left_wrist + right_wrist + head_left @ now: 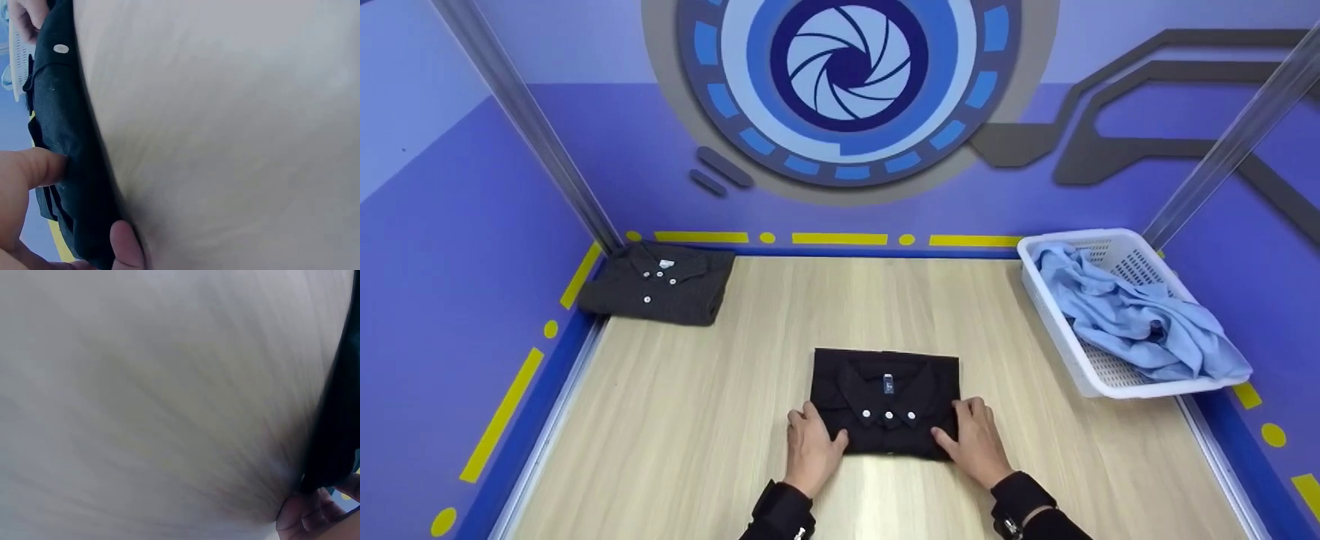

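A folded black shirt (885,431) with white buttons and a small collar label lies on the wooden table, collar away from me. My left hand (812,450) grips its left side; in the left wrist view the thumb (48,166) presses on the cloth while a fingertip (126,243) shows at the edge. At the opposite side my right hand (979,446) holds the shirt, thumb on top. Curled fingers (304,515) of that hand appear at the dark cloth's corner in the right wrist view; its thumb is mostly out of sight there.
Another folded shirt, dark grey (682,292), lies in the far left corner. A white plastic basket (1072,364) at the right contains a crumpled light blue garment (1132,322). Blue and purple printed panels (585,165) enclose the table (690,420) at the back and sides.
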Demonstrator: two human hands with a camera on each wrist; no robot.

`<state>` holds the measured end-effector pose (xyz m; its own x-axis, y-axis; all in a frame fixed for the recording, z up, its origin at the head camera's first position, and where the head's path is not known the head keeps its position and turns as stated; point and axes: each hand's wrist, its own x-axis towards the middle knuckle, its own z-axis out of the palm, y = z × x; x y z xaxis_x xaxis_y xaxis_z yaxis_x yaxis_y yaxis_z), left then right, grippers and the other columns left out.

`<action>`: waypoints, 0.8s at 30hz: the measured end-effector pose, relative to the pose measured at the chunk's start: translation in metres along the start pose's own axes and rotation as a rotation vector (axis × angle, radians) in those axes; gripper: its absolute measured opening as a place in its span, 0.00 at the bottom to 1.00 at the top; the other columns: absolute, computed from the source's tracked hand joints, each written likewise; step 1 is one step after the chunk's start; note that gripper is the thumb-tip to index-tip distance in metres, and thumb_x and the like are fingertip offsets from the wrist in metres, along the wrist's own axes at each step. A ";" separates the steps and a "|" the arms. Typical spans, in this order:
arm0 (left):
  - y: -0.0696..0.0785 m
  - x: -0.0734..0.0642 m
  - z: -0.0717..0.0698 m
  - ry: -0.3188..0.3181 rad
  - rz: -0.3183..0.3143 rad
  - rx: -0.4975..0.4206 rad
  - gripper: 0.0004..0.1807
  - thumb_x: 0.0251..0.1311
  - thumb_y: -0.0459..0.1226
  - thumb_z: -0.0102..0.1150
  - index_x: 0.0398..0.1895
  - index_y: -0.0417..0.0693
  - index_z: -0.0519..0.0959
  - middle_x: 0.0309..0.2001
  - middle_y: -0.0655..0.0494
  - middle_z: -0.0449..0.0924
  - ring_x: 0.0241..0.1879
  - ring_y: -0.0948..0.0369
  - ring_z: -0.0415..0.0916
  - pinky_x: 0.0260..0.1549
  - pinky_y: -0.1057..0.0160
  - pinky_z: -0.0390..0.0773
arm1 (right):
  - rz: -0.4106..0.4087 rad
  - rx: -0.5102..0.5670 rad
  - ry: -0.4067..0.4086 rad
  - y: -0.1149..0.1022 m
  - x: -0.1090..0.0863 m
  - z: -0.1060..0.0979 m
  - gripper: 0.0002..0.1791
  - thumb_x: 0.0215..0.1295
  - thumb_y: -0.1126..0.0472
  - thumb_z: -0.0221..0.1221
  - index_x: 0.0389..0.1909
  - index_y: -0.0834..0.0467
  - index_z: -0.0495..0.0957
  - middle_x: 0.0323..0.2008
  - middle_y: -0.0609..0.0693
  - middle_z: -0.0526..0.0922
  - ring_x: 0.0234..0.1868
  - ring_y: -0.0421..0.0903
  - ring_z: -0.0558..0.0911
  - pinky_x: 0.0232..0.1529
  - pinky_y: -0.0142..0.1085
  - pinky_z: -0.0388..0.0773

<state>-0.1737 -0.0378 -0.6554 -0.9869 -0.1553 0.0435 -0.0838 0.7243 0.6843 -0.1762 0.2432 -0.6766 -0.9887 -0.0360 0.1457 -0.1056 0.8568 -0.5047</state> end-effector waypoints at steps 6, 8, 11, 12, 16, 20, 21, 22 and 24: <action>-0.001 0.003 -0.004 -0.032 -0.057 -0.108 0.43 0.50 0.35 0.78 0.64 0.20 0.67 0.49 0.27 0.72 0.52 0.36 0.77 0.54 0.42 0.78 | 0.020 -0.010 -0.064 -0.002 0.002 -0.002 0.33 0.61 0.52 0.72 0.58 0.71 0.75 0.50 0.64 0.72 0.52 0.61 0.75 0.54 0.54 0.75; -0.003 0.007 -0.007 -0.049 -0.091 -0.156 0.41 0.48 0.35 0.78 0.63 0.21 0.69 0.50 0.26 0.74 0.54 0.34 0.76 0.55 0.41 0.77 | 0.026 -0.012 -0.081 -0.002 0.003 -0.002 0.33 0.60 0.52 0.73 0.57 0.71 0.75 0.50 0.64 0.72 0.51 0.60 0.75 0.54 0.54 0.76; -0.007 0.012 -0.014 -0.088 -0.148 -0.229 0.39 0.48 0.36 0.75 0.61 0.22 0.71 0.52 0.27 0.77 0.56 0.34 0.76 0.57 0.40 0.76 | 0.023 -0.021 -0.095 -0.004 0.004 -0.003 0.33 0.59 0.51 0.74 0.56 0.70 0.74 0.49 0.63 0.72 0.48 0.58 0.76 0.52 0.54 0.77; -0.008 0.013 -0.016 -0.104 -0.165 -0.253 0.38 0.48 0.36 0.74 0.60 0.22 0.71 0.53 0.27 0.78 0.56 0.34 0.77 0.57 0.41 0.76 | 0.018 -0.021 -0.094 -0.004 0.004 -0.003 0.33 0.58 0.51 0.74 0.55 0.70 0.74 0.48 0.63 0.72 0.47 0.57 0.76 0.50 0.53 0.77; -0.013 0.017 -0.022 -0.155 -0.221 -0.328 0.35 0.48 0.38 0.70 0.57 0.24 0.74 0.53 0.30 0.80 0.55 0.38 0.78 0.57 0.43 0.77 | 0.006 -0.019 -0.095 -0.008 0.004 -0.003 0.33 0.56 0.50 0.75 0.52 0.68 0.75 0.45 0.60 0.72 0.42 0.54 0.75 0.48 0.52 0.77; -0.017 0.017 -0.027 -0.181 -0.229 -0.372 0.29 0.47 0.39 0.69 0.51 0.27 0.78 0.47 0.37 0.83 0.47 0.46 0.80 0.51 0.48 0.80 | 0.004 -0.011 -0.119 -0.013 0.003 -0.002 0.34 0.55 0.50 0.75 0.53 0.68 0.74 0.44 0.59 0.71 0.40 0.52 0.76 0.46 0.52 0.77; -0.018 0.017 -0.028 -0.185 -0.225 -0.384 0.28 0.46 0.38 0.70 0.49 0.28 0.79 0.45 0.39 0.84 0.45 0.48 0.80 0.49 0.50 0.80 | 0.006 -0.010 -0.129 -0.014 0.003 -0.002 0.35 0.56 0.49 0.75 0.54 0.68 0.74 0.44 0.59 0.71 0.39 0.52 0.76 0.45 0.51 0.78; -0.018 0.016 -0.029 -0.186 -0.218 -0.401 0.26 0.46 0.38 0.70 0.48 0.30 0.80 0.44 0.41 0.84 0.43 0.50 0.80 0.47 0.52 0.80 | 0.012 -0.007 -0.140 -0.015 0.003 -0.002 0.35 0.56 0.49 0.75 0.54 0.68 0.74 0.44 0.59 0.71 0.39 0.52 0.76 0.45 0.51 0.78; -0.018 0.016 -0.030 -0.185 -0.199 -0.436 0.24 0.46 0.37 0.70 0.47 0.33 0.81 0.43 0.44 0.84 0.41 0.53 0.78 0.45 0.54 0.79 | 0.024 -0.002 -0.157 -0.016 0.003 0.000 0.35 0.56 0.49 0.75 0.54 0.67 0.73 0.45 0.59 0.71 0.36 0.51 0.76 0.42 0.51 0.79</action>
<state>-0.1834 -0.0736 -0.6449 -0.9689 -0.1116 -0.2207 -0.2459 0.3391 0.9080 -0.1777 0.2294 -0.6676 -0.9954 -0.0953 -0.0014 -0.0815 0.8592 -0.5050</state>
